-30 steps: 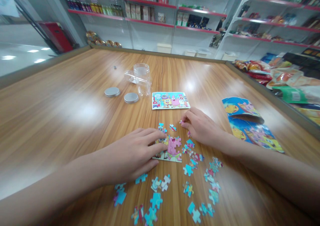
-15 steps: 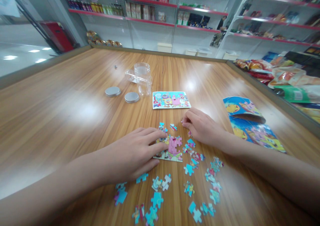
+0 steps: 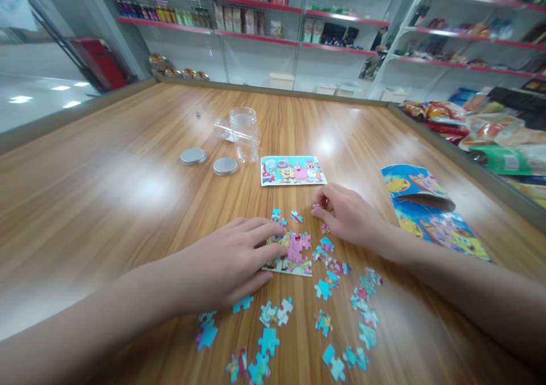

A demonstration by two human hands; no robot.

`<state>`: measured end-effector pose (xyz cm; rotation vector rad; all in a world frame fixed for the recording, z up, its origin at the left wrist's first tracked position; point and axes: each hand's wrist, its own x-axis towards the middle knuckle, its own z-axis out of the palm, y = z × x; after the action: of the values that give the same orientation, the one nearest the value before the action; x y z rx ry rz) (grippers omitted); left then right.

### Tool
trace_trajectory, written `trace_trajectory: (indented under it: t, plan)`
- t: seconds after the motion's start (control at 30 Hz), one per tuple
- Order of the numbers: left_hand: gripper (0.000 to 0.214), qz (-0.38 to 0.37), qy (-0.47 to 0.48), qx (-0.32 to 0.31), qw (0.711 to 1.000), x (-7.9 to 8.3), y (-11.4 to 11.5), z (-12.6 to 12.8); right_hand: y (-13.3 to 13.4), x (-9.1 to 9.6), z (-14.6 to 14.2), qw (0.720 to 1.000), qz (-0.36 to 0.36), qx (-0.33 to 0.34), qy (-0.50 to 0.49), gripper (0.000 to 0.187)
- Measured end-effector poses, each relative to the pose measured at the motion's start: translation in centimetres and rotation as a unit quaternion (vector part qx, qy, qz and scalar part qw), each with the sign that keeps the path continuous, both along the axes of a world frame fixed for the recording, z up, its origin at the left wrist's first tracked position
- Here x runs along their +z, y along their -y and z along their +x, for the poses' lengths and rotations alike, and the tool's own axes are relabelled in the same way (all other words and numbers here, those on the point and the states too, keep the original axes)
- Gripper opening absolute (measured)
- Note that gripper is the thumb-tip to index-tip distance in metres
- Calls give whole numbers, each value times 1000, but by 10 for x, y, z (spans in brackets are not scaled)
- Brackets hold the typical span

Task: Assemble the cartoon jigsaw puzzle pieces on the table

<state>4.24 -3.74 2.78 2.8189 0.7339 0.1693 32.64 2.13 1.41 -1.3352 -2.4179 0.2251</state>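
My left hand [image 3: 239, 257] lies flat with fingers apart over the left part of a joined puzzle section [image 3: 296, 248], hiding some of it. The visible part shows a pink figure and a bit of yellow. My right hand [image 3: 341, 211] pinches a small puzzle piece [image 3: 316, 206] between thumb and fingers, up and to the right of that section. Loose puzzle pieces [image 3: 268, 340], mostly light blue, are scattered below and to the right of it. Just beyond the hands is the picture card [image 3: 293, 171] with colourful cartoon figures.
Two clear plastic jars [image 3: 244, 135], one upright and one on its side, stand behind two silver lids [image 3: 225, 166]. A blue printed paper sleeve [image 3: 435, 214] lies at the right. Snack bags [image 3: 490, 129] line the right edge, and stocked shelves [image 3: 256, 32] stand behind the table.
My right hand's fingers have shifted slightly around the small puzzle piece, which has tilted a little. The left hand stays in place on the joined section.
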Motion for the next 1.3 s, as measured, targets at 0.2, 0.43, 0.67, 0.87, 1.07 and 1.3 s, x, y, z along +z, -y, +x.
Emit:
trace_trajectory:
  t: [0.2,0.43,0.67,0.87,1.07,1.3]
  plan:
    - [41,4,14,1,1000,-1,1,0,6,-4,-3,983,84,106,-127,12]
    - [39,-7,32,1,999,1,0,1,16,-4,-9,946,46,254,-197,8]
    - [40,4,22,0,1000,0,1,0,13,-9,-11,947,-89,245,-190,9]
    - [39,5,20,-2,1000,0,0,1,18,-9,-12,940,-121,226,-226,7]
    - [36,2,26,-2,1000,0,0,1,20,-7,-14,933,-74,295,-192,6]
    - [36,-4,38,1,999,-1,0,1,17,-10,-11,938,-61,300,-163,9]
